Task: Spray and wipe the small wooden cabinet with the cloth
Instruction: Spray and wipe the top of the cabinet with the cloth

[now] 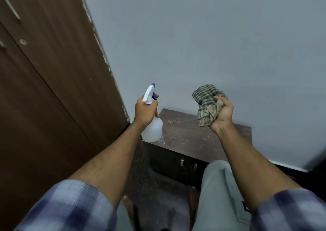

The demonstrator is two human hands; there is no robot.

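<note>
The small dark wooden cabinet [183, 133] stands low against the wall, its top speckled with droplets and two metal handles on its front. My left hand [145, 111] grips a clear spray bottle [152, 128] with a white and blue trigger head, held above the cabinet's left end, nozzle pointing up toward the wall. My right hand [223, 113] clutches a bunched green and beige checked cloth [207, 104] above the cabinet's right part, clear of the surface.
A tall brown wooden wardrobe [53, 89] fills the left side, close to the cabinet. A pale grey wall [211, 37] rises behind. My legs in light trousers and bare feet stand on dark speckled floor [150, 181] before the cabinet.
</note>
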